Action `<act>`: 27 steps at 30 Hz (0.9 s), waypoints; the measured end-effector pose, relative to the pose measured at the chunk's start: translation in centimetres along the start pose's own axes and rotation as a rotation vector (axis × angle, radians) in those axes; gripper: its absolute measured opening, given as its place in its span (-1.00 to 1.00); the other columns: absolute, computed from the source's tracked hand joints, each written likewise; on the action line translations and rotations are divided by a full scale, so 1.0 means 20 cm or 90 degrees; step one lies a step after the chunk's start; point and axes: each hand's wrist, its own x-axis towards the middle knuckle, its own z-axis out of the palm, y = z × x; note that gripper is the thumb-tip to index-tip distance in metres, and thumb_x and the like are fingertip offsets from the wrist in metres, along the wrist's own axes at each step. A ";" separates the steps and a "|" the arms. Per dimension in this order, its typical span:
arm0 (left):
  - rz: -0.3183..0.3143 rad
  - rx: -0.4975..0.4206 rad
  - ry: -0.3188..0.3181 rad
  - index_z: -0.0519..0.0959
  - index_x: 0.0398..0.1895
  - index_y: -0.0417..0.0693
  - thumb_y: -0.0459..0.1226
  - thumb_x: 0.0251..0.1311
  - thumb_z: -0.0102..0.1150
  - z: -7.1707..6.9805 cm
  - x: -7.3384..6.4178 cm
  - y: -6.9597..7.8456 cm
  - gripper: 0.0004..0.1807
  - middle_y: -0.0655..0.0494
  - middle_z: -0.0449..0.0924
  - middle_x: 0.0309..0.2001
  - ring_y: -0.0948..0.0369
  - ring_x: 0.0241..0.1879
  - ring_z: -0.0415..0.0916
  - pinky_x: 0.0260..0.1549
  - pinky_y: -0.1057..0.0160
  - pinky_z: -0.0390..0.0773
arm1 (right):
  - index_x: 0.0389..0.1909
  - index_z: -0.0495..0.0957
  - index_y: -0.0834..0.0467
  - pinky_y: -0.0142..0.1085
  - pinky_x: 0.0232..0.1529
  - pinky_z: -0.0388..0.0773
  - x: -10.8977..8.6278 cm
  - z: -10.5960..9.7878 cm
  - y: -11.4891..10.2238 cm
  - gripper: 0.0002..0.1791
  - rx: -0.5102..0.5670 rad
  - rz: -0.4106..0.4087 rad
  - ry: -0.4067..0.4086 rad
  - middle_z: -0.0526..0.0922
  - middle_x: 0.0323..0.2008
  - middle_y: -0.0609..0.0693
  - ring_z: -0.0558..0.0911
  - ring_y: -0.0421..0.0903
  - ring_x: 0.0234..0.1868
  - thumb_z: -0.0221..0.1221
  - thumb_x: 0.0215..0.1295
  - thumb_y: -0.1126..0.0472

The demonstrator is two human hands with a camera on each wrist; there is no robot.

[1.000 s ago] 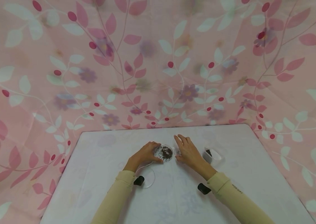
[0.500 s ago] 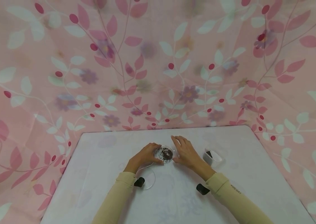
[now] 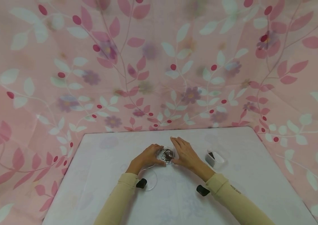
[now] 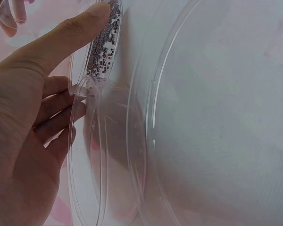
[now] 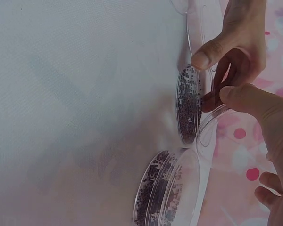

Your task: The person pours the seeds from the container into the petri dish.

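Note:
A clear petri dish [image 3: 166, 155] with dark granules lies on the white tabletop at the centre of the head view. My left hand [image 3: 147, 155] holds its left side, thumb at the near rim and fingers on the far side. From the right, my right hand [image 3: 185, 155] pinches a clear lid [image 5: 203, 123] by its rim; in the right wrist view the lid stands tilted beside the dish. Clear round pieces [image 4: 104, 150] lie near my left palm. Lower in the right wrist view is another round clear dish [image 5: 153, 188] with dark granules.
A clear round piece [image 3: 156, 179] lies near my left wrist. To the right stands a clear container [image 3: 216, 159] with something white and dark in it. The white table [image 3: 176, 206] meets a pink floral cloth [image 3: 159, 78] at its back edge.
My right hand has moved left with the clear lid, up to the dish with granules. My left hand stays in place at the dish.

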 end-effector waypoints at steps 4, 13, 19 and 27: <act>-0.001 -0.006 0.000 0.40 0.36 -0.09 0.17 -0.14 0.49 0.00 -0.01 0.01 -0.01 0.03 0.49 0.23 0.10 0.27 0.38 0.34 0.05 0.37 | 0.45 0.19 0.23 0.12 0.19 0.49 0.01 0.02 -0.01 0.20 0.024 0.002 -0.004 0.47 0.26 0.25 0.45 0.22 0.32 0.59 -0.22 -0.05; 0.004 -0.002 0.001 0.41 0.36 -0.10 0.17 -0.14 0.49 0.00 0.00 0.00 -0.01 0.03 0.50 0.21 0.11 0.25 0.39 0.32 0.05 0.39 | 0.43 0.21 0.19 0.09 0.24 0.48 0.03 0.05 -0.03 0.13 0.071 0.011 -0.043 0.44 0.32 0.11 0.48 0.08 0.30 0.56 -0.16 -0.05; 0.006 0.003 0.001 0.39 0.37 -0.08 0.18 -0.14 0.49 0.00 0.00 -0.01 0.00 0.04 0.49 0.22 0.13 0.24 0.39 0.32 0.08 0.40 | 0.29 0.35 0.18 0.10 0.17 0.51 0.05 0.05 -0.04 -0.01 0.075 -0.003 -0.036 0.49 0.26 0.09 0.50 0.09 0.25 0.56 -0.18 -0.09; 0.015 0.010 0.007 0.38 0.38 -0.10 0.15 -0.12 0.50 -0.01 -0.01 -0.02 -0.01 -0.01 0.50 0.22 0.09 0.25 0.39 0.31 0.04 0.40 | 0.31 0.40 0.14 0.08 0.10 0.56 0.08 0.06 -0.06 -0.04 0.044 -0.030 -0.066 0.48 0.28 0.16 0.47 0.13 0.23 0.50 -0.10 -0.18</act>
